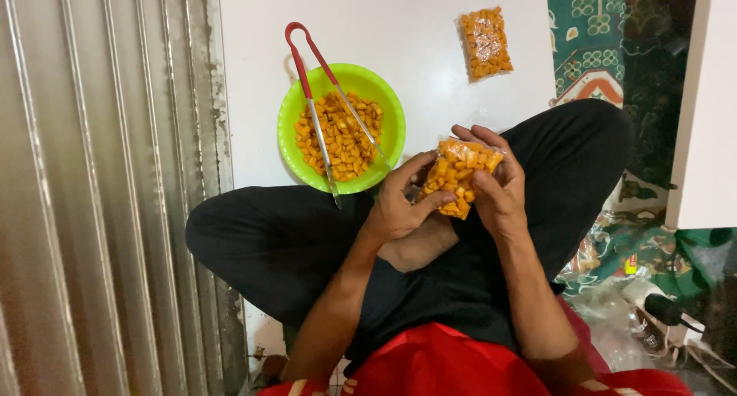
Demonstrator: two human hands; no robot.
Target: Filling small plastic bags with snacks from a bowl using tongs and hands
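I sit cross-legged on the floor. Both hands hold a small clear plastic bag of orange snack pieces (454, 173) above my lap. My left hand (399, 204) grips its left and lower side, thumb against the bag. Around its right side and top curls my right hand (499, 185). In front of my knees stands a lime green bowl (388, 104) with more orange pieces. Red-handled metal tongs (316, 97) lie across the bowl, tips resting on its near rim.
A filled, closed bag of the same orange pieces (485, 43) lies on the white surface (414, 28) further away. A corrugated metal shutter (100, 181) fills the left. A patterned green mat (595, 35) and plastic clutter (652, 304) lie to the right.
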